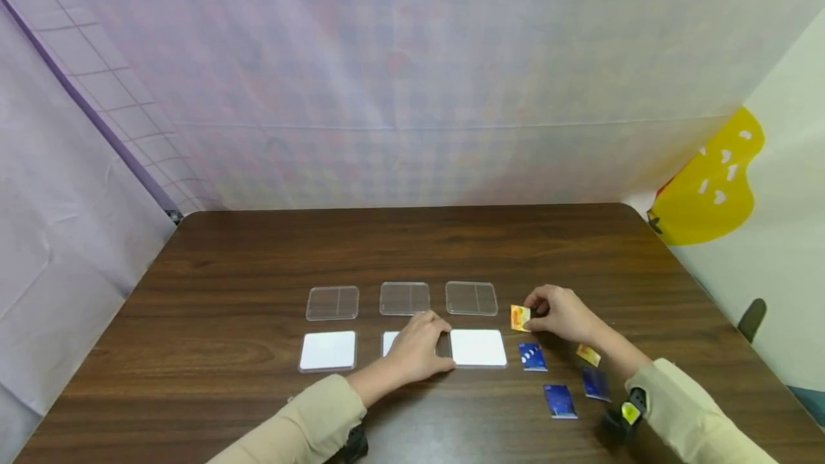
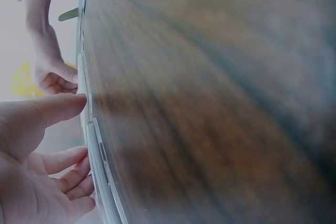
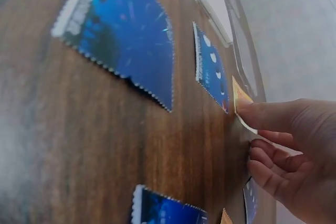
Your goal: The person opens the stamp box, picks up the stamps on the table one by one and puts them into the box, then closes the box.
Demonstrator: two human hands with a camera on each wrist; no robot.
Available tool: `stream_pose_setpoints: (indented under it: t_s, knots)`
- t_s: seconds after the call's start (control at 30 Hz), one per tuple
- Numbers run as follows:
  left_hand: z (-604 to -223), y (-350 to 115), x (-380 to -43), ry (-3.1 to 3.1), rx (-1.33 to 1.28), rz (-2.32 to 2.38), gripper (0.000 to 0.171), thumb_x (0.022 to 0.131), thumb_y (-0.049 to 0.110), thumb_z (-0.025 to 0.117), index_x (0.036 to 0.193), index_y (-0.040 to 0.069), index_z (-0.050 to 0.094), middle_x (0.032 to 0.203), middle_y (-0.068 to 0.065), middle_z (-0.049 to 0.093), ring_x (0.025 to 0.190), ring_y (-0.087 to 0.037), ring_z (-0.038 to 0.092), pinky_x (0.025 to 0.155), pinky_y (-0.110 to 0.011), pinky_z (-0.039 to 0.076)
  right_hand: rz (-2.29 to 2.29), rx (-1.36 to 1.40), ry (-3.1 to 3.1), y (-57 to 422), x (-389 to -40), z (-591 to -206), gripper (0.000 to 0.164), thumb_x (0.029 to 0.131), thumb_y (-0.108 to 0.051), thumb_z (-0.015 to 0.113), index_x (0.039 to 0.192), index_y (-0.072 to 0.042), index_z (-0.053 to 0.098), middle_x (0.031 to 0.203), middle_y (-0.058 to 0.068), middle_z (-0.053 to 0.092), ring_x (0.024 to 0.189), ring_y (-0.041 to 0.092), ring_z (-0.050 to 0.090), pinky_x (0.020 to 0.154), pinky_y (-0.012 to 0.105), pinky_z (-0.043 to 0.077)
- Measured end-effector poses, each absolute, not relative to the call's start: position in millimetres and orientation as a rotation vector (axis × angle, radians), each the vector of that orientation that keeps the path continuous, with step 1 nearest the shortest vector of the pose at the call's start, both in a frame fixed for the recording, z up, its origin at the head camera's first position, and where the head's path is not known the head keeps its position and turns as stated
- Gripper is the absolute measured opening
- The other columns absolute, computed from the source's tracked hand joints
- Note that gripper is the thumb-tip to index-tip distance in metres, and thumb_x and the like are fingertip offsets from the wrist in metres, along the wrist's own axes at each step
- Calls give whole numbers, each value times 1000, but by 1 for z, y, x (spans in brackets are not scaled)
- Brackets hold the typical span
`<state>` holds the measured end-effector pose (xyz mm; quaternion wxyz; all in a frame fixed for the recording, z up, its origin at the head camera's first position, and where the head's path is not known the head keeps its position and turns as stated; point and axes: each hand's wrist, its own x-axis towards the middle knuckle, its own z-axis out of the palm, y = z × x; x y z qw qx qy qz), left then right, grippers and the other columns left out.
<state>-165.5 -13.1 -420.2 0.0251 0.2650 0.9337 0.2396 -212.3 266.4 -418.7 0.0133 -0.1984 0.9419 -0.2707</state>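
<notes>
The table (image 1: 193, 306) is brown wood with dark streaks. Three clear cases (image 1: 325, 303) lie on it in a row. Nearer is a row of three white cases (image 1: 328, 351), the middle one partly hidden. To the right lie blue stamps (image 1: 559, 401) and an orange stamp (image 1: 588, 355).

Wears a pale beige left sleeve (image 1: 303, 421) and a matching right sleeve (image 1: 699, 410), both long, loose and softly creased, with plain ends. Carries a black wrist device (image 1: 639, 399) at the end of the right sleeve, marked with a bright yellow-green patch (image 1: 630, 412). Has another black device (image 1: 356, 444) by the left sleeve, partly hidden. Leaves the left hand (image 1: 415, 349) and right hand (image 1: 563, 313) bare.
</notes>
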Motion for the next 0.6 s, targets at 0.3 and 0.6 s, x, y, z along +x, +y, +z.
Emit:
stream_pose_setpoints:
  t_s: [0.3,0.6]
  knots:
    - [-422,-13,-166,2882,818,753,50,68,29,78,108,4,62,103,-5,57,100,-19,51,82,-27,46,-944,-545,2914,266,-215,-422,8,74,-5,69,79,-3,64,71,0,61,65,9,54,57,21,46]
    - [-422,-13,-166,2875,821,756,50,68,29,77,108,4,62,104,-5,57,101,-19,51,82,-27,47,-1051,-577,2781,275,-220,-421,3,78,-3,64,80,0,64,73,2,62,64,6,53,56,22,48]
